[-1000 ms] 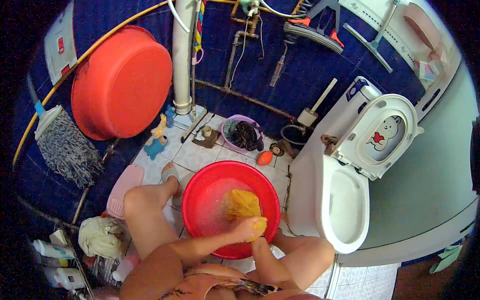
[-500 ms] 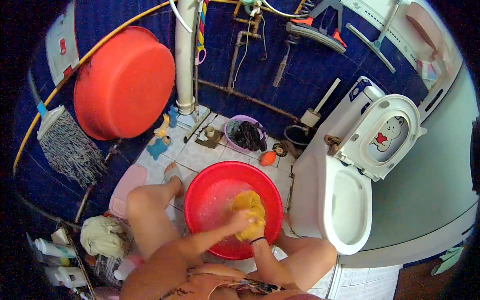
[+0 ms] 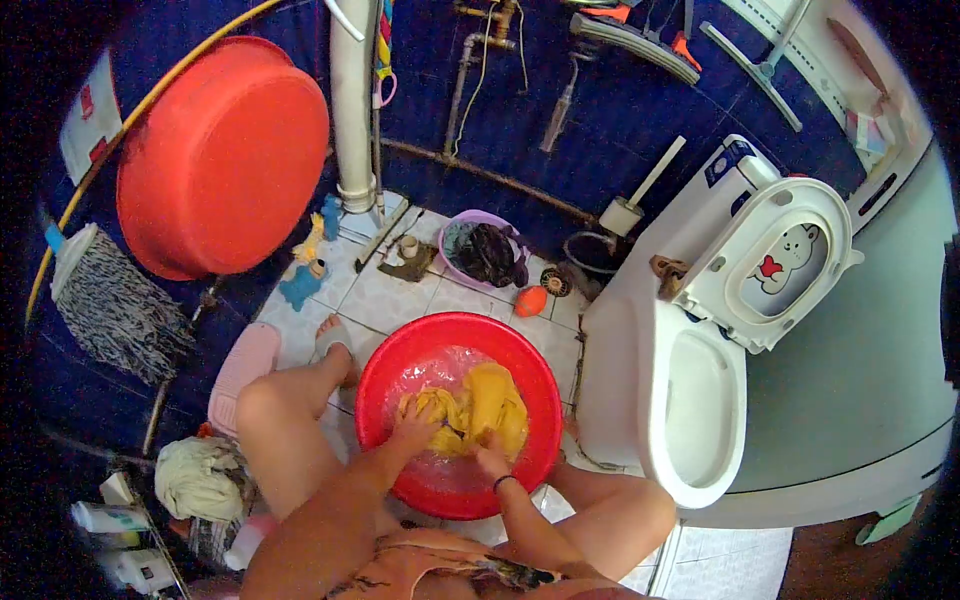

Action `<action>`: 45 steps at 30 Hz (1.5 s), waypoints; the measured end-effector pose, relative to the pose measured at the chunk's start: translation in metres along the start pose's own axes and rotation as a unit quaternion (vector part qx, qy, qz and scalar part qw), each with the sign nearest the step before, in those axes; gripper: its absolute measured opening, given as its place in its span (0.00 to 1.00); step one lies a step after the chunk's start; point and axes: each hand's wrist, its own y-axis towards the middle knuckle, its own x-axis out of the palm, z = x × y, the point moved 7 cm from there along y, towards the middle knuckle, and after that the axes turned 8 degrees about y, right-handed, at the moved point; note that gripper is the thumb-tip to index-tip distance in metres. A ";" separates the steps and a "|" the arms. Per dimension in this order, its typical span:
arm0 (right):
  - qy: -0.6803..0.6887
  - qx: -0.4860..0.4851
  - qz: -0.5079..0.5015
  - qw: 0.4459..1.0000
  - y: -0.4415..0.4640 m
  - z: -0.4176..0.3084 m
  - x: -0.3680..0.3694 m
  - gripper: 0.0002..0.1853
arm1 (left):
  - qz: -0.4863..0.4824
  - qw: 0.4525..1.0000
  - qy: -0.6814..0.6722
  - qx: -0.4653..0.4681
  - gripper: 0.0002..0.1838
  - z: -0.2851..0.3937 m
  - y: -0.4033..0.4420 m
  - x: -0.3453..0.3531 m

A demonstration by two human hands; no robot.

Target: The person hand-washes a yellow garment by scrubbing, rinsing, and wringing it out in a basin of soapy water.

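A yellow cloth lies wet and spread out in the water of a red basin on the tiled floor. My left hand is on the cloth's left part, fingers spread over it. At the cloth's lower edge is my right hand, with a dark band at its wrist; its fingers are closed on the fabric. The two hands are apart, both inside the basin's rim.
A white toilet with its lid up stands right of the basin. Behind sit a purple bin and an orange ball-like object. A large red tub and a mop hang at the left.
My hands were together on the bunched cloth and have now moved apart. The cloth has dropped lower and spread to the left in the basin. The whole view has shifted slightly.
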 end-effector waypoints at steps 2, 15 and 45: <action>0.044 0.025 -0.021 0.999 -0.012 -0.024 -0.008 0.31 | -0.035 0.996 0.024 0.074 0.21 0.018 -0.008 -0.035; 0.534 0.253 -0.117 0.798 -0.049 -0.094 -0.009 0.35 | -0.034 0.838 -0.543 -0.029 0.20 0.095 0.015 -0.077; 0.414 0.243 -0.028 0.877 -0.067 -0.138 -0.021 0.17 | -0.118 0.975 -0.118 -0.144 0.27 -0.020 0.028 -0.086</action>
